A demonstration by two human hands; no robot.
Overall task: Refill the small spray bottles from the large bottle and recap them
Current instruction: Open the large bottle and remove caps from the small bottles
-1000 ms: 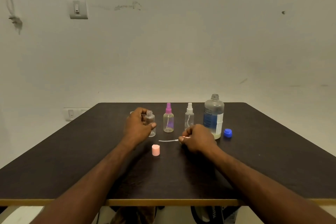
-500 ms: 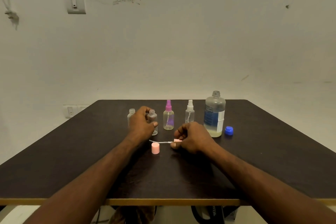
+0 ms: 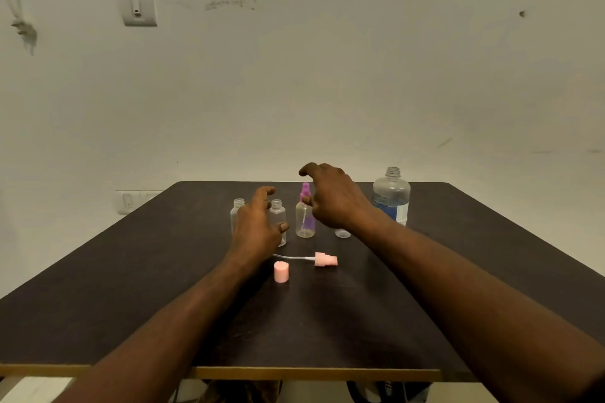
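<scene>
With both hands empty, right hand (image 3: 334, 196) spread over the purple-capped clear spray bottle (image 3: 305, 217) on the dark counter (image 3: 131, 271) and left hand (image 3: 257, 226) loose beside the uncapped clear small bottle (image 3: 277, 216), a careless reach likely topples either.

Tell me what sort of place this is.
Probably a plain room at home or in an office: a dark table against a bare, scuffed wall with a light switch, no lab fittings.
</scene>
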